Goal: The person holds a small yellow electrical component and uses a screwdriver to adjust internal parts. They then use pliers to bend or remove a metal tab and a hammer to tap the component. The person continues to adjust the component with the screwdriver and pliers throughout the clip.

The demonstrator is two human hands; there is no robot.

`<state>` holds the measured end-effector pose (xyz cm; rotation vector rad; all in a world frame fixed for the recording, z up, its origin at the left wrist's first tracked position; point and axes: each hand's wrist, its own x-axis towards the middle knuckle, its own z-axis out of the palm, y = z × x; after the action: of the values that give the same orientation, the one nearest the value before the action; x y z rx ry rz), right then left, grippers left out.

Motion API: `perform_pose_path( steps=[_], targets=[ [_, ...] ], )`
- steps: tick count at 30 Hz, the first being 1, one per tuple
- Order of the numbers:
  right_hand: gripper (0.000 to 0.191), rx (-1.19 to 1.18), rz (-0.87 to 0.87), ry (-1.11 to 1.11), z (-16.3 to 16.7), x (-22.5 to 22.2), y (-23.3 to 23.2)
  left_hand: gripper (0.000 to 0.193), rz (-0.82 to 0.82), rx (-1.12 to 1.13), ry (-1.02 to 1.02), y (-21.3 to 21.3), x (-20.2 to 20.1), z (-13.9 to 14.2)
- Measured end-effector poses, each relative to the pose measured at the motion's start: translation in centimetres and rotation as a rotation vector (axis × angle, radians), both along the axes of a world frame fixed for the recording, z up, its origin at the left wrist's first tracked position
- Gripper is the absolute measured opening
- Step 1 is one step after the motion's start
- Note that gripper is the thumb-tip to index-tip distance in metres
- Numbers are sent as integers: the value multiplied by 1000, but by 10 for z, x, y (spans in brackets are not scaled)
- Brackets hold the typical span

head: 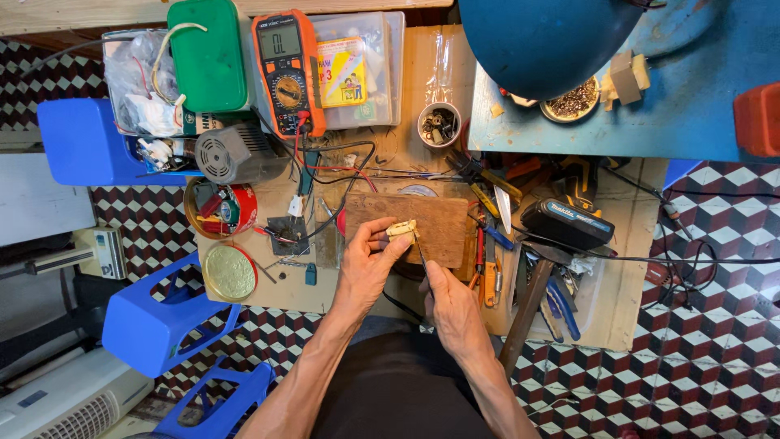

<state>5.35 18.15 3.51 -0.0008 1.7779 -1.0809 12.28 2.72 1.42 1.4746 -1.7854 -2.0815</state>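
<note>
Lying mid-frame on the counter (626,313): wooden block (443,223), with hands (367,268) meeting over its lower left edge around a small part (401,230). Sitting above left of the block: multimeter (288,73). Resting right of the block: battery pack (566,222), with hammer (526,313) below it. Standing at lower left: stools (150,325).

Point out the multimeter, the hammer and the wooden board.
multimeter (288,73), head view, on its orange body near the dial.
hammer (524,313), head view, on its wooden handle.
wooden board (443,223), head view, on its bare right part.
</note>
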Motion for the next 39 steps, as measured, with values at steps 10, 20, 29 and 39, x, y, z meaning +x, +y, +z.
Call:
perform_pose_path(
  steps=[10, 20, 29, 39],
  targets=[
    [60, 11, 73, 335, -26, 12, 1, 53, -18, 19, -18, -1, -3, 4],
    [61, 14, -190, -296, -5, 6, 10, 52, -14, 3, 14, -1, 0, 0],
    [59, -4, -73, -104, -8, 9, 6, 51, -5, 11, 7, 0, -1, 0],
    [61, 24, -124, -164, -8, 8, 9, 50, 43, 56, 54, 2, 2, -8]
  ],
)
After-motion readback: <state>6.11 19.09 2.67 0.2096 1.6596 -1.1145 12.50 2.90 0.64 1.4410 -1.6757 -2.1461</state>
